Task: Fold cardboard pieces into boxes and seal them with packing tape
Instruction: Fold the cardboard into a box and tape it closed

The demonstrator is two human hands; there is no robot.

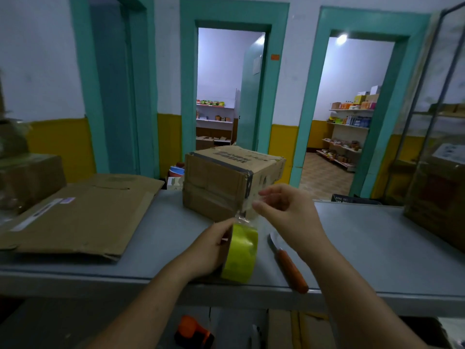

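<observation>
A folded cardboard box (221, 180) stands on the grey table (377, 235), tilted a little, with dark tape along its edges. My left hand (214, 248) grips a yellow roll of packing tape (241, 253) just in front of the box. My right hand (284, 207) pinches the clear free end of the tape (247, 217), drawn up from the roll near the box's lower right corner. A flattened cardboard piece (80, 215) lies on the table to the left.
A knife with an orange handle (289, 263) lies on the table right of the roll. Stacked boxes (30, 180) stand at far left, more cartons (437, 197) and a metal rack at far right. An orange tool (193, 331) lies below the table edge.
</observation>
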